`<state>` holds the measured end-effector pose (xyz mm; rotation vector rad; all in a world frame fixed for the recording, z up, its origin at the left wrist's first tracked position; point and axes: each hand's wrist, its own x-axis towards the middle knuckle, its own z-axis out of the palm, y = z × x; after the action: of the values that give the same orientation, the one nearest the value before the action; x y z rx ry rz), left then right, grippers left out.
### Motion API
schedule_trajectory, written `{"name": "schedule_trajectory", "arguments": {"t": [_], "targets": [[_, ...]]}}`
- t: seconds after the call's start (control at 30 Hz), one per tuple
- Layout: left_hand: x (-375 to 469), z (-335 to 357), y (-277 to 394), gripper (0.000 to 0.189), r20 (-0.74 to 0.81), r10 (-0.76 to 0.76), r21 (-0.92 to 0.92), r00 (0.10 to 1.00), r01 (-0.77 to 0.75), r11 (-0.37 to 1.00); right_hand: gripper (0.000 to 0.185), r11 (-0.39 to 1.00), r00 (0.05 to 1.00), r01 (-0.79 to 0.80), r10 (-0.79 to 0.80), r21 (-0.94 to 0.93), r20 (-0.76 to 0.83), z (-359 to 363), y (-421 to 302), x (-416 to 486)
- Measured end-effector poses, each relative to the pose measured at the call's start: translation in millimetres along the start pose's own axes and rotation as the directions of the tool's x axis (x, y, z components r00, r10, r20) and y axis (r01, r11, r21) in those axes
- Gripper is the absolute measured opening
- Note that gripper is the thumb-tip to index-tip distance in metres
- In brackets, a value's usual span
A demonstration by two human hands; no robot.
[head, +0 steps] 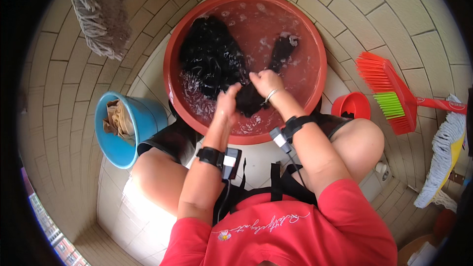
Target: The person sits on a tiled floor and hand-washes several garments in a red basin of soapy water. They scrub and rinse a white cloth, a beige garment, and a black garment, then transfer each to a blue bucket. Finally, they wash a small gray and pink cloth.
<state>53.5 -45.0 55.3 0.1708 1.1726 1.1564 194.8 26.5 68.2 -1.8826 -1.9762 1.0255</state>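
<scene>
A large red plastic basin [170,92] of soapy water stands before me, with black wet cloth [210,51] bunched in its left half. My left hand [228,101] is at the cloth's near right edge, slightly blurred, and its grip cannot be made out. My right hand [266,83] is closed on a part of the black cloth near the basin's middle, a bracelet on its wrist. One narrow end of the cloth [282,50] reaches up to the right through the water, with foam on it. Another part hangs between my hands.
A blue bucket [147,114] with brown cloth [120,118] in it is at the left. On the right are a small red container [351,105], a red and green broom [401,92] and a mop [441,147]. A grey mop head [99,14] hangs upper left. Tiled walls surround the basin.
</scene>
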Motion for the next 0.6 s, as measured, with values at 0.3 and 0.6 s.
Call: {"name": "schedule_trajectory", "arguments": {"t": [0.3,0.6], "targets": [[46.0,-56.1,35.4,0.1,-0.013,0.794,0.992,0.608,-0.094,0.088,0.091,0.973,0.969,-0.029,0.084,-0.231,0.232,-39.0,23.4,12.7],[47.3,-46.6,12.5,0.088,-0.171,0.159,0.964,0.972,0.199,-0.177,0.099,0.887,0.81,0.085,0.205,-0.455,0.55,96.4,77.3,2.1]]}}
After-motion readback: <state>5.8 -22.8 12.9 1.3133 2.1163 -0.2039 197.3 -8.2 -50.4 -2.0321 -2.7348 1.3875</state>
